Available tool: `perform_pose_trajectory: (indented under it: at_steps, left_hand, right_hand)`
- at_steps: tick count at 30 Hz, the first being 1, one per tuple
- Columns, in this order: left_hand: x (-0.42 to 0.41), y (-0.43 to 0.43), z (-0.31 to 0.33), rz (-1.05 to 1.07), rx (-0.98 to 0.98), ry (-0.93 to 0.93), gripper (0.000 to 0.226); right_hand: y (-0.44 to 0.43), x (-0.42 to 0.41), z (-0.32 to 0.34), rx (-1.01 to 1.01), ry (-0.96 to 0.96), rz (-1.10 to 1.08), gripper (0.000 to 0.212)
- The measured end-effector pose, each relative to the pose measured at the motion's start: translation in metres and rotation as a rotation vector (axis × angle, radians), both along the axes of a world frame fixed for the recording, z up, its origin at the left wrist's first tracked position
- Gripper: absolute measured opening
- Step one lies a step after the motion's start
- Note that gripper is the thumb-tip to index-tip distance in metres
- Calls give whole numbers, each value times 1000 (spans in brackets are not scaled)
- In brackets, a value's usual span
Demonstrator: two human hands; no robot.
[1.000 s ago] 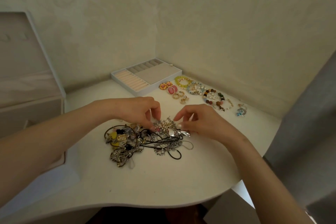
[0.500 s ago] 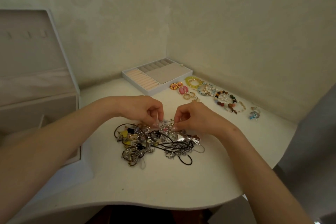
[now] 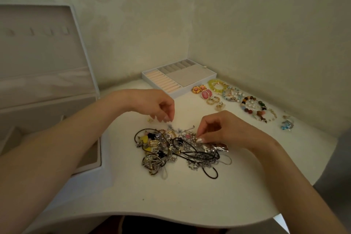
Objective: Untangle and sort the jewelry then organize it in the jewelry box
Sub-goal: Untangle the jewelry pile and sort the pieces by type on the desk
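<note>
The left hand (image 3: 152, 103) has pulled away from the right hand (image 3: 224, 129), up and left of the jewelry pile (image 3: 180, 150), so the 2 hands no longer meet. The right hand has sunk onto the pile's upper right and pinches into it. A small gold piece (image 3: 151, 119) now shows beside the left hand's fingertips.

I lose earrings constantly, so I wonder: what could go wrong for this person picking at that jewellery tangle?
The right hand pinches into the tangled heap of silver chains, black cords and charms; a hard pull might tighten knots or snap a thin chain. The small gold piece lying loose by the left hand could get knocked away. The sorted row of beaded bracelets beyond the right hand could be swept apart.
</note>
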State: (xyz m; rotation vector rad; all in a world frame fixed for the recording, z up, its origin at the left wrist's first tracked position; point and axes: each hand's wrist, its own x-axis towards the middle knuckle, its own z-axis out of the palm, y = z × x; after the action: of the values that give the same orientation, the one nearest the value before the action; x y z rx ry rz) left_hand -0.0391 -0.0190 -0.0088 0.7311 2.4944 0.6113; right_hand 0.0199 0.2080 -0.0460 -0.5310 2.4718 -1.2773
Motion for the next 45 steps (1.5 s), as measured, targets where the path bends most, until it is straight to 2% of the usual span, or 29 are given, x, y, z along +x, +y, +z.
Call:
perform_pose_trajectory:
  at_steps: [4, 8, 12, 16, 21, 27, 33, 36, 39, 45]
  left_hand:
    - [1, -5, 1, -3, -166, 27, 17]
    - [4, 1, -2, -57, -301, 25, 17]
    - [5, 3, -1, -91, -320, 31, 15]
    - [5, 6, -3, -71, -334, 8, 16]
    - [5, 8, -4, -72, -355, -5, 5]
    - [10, 10, -4, -68, -374, -1, 3]
    - [8, 5, 1, -14, -302, 56, 9]
    - [6, 1, 3, 17, -253, 72, 8]
    - [4, 1, 4, 46, -213, 92, 8]
    - [1, -6, 1, 90, -140, 73, 11]
  right_hand:
    - [-17, -3, 2, 67, 268, -59, 9]
    - [-48, -12, 7, 299, 416, 116, 14]
    - [-60, -21, 11, 424, 362, 229, 25]
    - [-62, -23, 8, 434, 335, 193, 18]
    - [-63, -24, 6, 436, 311, 181, 16]
    - [-61, -21, 3, 282, 265, 166, 19]
    - [-48, -24, 6, -119, 91, -60, 21]
    - [-47, -25, 6, -244, 54, -107, 21]
    - [-48, -25, 6, -271, 55, -123, 24]
    - [-47, -27, 3, -261, 86, -173, 15]
